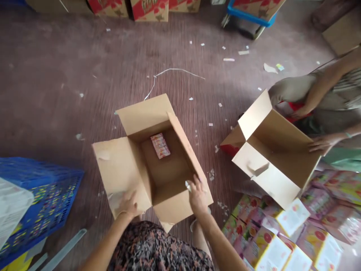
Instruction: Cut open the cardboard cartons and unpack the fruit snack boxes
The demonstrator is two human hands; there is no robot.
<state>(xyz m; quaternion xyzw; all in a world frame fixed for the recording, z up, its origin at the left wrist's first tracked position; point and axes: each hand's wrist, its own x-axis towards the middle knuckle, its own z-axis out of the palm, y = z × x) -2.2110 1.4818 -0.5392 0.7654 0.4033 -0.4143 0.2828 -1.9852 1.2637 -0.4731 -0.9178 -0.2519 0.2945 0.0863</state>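
An open cardboard box (pixel 172 171) stands on the floor before me, its flaps folded outward. Inside, against the far left of its bottom, lies a small pink and white printed packet strip (pixel 160 145). My left hand (pixel 127 205) rests on the box's left flap near its lower end, fingers apart and somewhat blurred. Over the near right corner is my right hand (pixel 197 195), its fingers curled beside the right flap. A small white scrap (pixel 188 185) shows at its fingertips, seemingly pinched there.
At right, another person's hand (pixel 328 141) touches a second open box (pixel 278 150). Shrink-wrapped fruit-printed cartons (pixel 262 241) sit below it. A blue crate (pixel 53 195) stands left. String (pixel 180 69) and paper scraps litter the floor; a blue dolly (pixel 251 17) and red-printed boxes (pixel 150 9) are behind.
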